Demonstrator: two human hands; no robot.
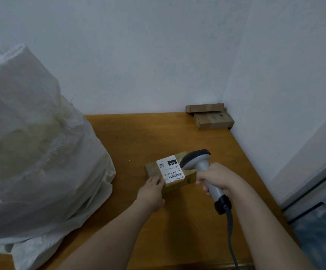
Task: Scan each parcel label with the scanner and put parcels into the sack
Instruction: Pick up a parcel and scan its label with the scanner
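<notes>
A small brown parcel (154, 169) lies flat on the wooden table (131, 137), its white label (170, 169) with a barcode facing up. My left hand (151, 191) rests on the parcel's near left corner, fingers laid on it. My right hand (215, 177) grips the handle of a grey scanner (196, 159), whose dark head hangs just over the label's right end. The scanner's cable runs down toward the table's front edge. A big white woven sack (31, 145), bulging and full, stands at the left on the table.
Two more cardboard parcels (212, 117) lie stacked in the far right corner against the wall. White walls close the table at the back and right. A floor strip and door frame (314, 201) show at the right.
</notes>
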